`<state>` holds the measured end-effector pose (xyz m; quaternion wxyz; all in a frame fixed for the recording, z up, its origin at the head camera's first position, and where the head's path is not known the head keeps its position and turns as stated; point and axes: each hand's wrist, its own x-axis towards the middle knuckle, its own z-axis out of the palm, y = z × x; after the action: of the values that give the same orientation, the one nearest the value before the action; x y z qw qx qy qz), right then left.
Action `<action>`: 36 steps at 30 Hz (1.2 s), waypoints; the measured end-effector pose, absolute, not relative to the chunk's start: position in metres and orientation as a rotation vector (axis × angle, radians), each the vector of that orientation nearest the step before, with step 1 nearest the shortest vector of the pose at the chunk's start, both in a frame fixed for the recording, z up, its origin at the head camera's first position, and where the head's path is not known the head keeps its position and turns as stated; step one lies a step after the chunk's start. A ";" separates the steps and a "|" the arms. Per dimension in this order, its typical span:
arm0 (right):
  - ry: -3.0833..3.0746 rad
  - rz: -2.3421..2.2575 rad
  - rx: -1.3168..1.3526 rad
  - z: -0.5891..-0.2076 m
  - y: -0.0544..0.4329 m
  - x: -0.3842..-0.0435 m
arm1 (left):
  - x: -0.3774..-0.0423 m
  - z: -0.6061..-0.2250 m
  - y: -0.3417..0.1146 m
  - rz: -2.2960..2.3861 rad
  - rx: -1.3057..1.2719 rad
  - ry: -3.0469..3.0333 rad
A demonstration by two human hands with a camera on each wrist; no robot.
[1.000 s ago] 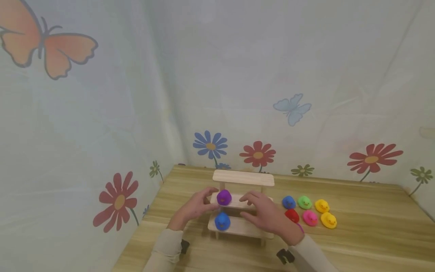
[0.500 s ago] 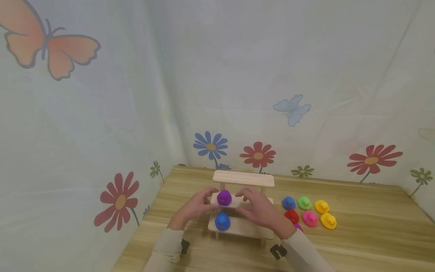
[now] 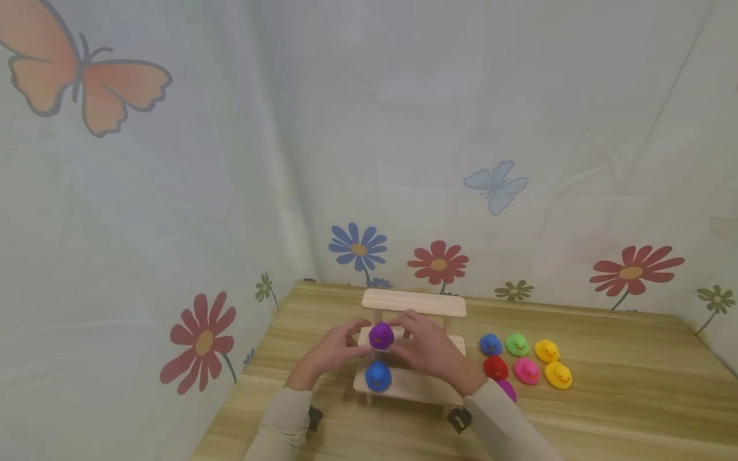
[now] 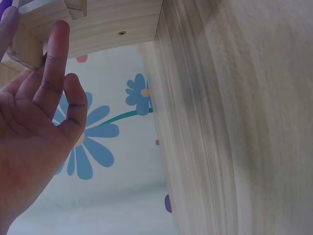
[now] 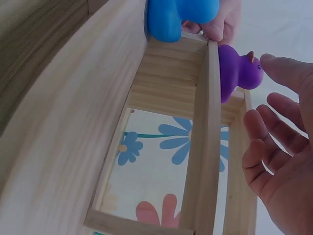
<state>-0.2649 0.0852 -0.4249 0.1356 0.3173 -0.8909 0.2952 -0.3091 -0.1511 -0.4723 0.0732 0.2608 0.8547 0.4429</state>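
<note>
A purple rubber duck (image 3: 381, 335) sits at the left end of the middle tier of a small wooden shelf (image 3: 409, 385). Below it on the lowest tier is a blue rubber duck (image 3: 378, 376). My left hand (image 3: 330, 349) holds the middle tier's left end, thumb in front; its index fingertip is hidden in the left wrist view. From the right, my right hand (image 3: 429, 346) reaches the purple duck with bent, spread fingers. In the right wrist view its thumb (image 5: 283, 71) is at the duck's beak, the visible other fingers apart from it; contact is unclear.
Right of the shelf on the wooden table (image 3: 634, 410) lie several rubber ducks: blue (image 3: 491, 344), green (image 3: 517, 344), red (image 3: 496, 368), pink (image 3: 527, 371), two yellow (image 3: 547, 350), and a purple one (image 3: 506, 390) partly behind the right forearm. A flower-printed cloth (image 3: 548, 211) hangs behind.
My right hand has moved left along the shelf to the purple duck, uncovering more of the purple duck on the table. The left hand has stayed in place.
</note>
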 end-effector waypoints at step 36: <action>-2.612 0.818 0.984 -0.433 0.069 -0.282 | -0.307 -0.473 -0.152 1.362 0.769 2.541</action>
<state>-0.2819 0.0695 -0.4329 0.1163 0.3362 -0.8919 0.2792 -0.3074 -0.1517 -0.4726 0.0787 0.2570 0.8490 0.4550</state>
